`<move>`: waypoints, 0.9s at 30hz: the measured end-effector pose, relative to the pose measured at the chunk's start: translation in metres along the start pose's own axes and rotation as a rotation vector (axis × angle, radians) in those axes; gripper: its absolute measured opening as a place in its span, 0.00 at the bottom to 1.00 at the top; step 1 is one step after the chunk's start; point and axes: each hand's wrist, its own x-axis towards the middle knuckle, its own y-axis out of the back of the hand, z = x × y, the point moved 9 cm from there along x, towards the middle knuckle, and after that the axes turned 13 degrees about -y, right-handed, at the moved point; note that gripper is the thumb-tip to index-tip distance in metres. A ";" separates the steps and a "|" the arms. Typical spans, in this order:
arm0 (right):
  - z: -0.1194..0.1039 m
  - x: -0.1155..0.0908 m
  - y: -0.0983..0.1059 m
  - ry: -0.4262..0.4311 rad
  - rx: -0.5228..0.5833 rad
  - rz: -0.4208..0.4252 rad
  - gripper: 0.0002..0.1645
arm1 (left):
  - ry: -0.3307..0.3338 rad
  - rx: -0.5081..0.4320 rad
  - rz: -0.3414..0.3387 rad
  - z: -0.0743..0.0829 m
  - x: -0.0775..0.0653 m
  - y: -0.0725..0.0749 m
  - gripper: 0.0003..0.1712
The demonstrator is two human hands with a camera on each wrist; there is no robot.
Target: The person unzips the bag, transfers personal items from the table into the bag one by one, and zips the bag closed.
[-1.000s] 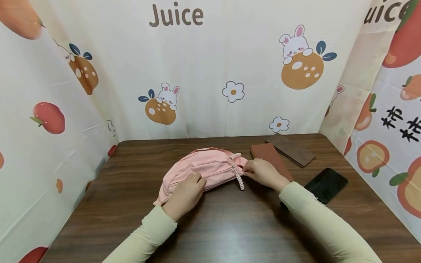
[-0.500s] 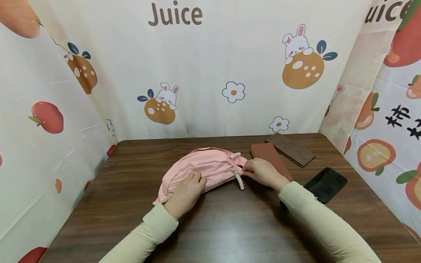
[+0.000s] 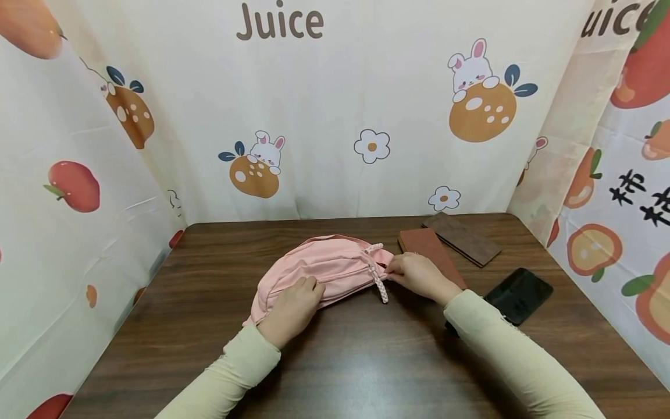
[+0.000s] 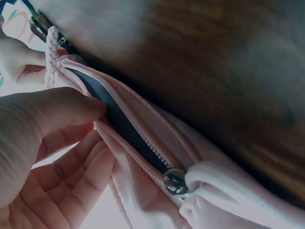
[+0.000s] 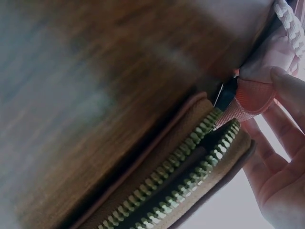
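Note:
A pink waist bag [image 3: 335, 259] lies slanted on the table, a braided cord [image 3: 381, 289] hanging at its right end. My left hand [image 3: 294, 307] pinches the front edge of its zip pocket between thumb and fingers. The left wrist view shows that pocket unzipped, with a dark lining; the metal zip slider [image 4: 175, 182] sits at the near end of the gap. At the bag's right tip, my right hand [image 3: 417, 274] grips the pink fabric end [image 5: 259, 95] between thumb and fingers.
Beside my right hand lies a reddish-brown zip wallet [image 3: 431, 253], its brass zip teeth [image 5: 167, 171] parted in the right wrist view. Behind it is a dark brown wallet [image 3: 463, 237]. A black phone [image 3: 520, 295] lies right of my right sleeve. Printed curtains [image 3: 324, 93] surround the table.
My left hand has shifted slightly left along the bag's front edge. The right hand and the bag look unmoved.

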 end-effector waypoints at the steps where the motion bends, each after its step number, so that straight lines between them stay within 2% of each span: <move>1: 0.000 0.000 0.000 0.000 0.001 -0.001 0.04 | 0.004 -0.004 0.000 -0.001 0.000 0.001 0.12; 10: 0.001 0.002 0.000 -0.015 0.014 -0.022 0.03 | 0.076 -0.071 -0.017 -0.011 -0.002 0.006 0.08; 17: -0.001 0.003 0.002 -0.009 0.018 -0.007 0.04 | 0.125 -0.156 0.053 -0.021 -0.006 0.013 0.08; 27: 0.007 0.003 0.004 -0.069 0.100 -0.023 0.04 | 0.198 -0.260 0.074 -0.031 -0.009 0.013 0.04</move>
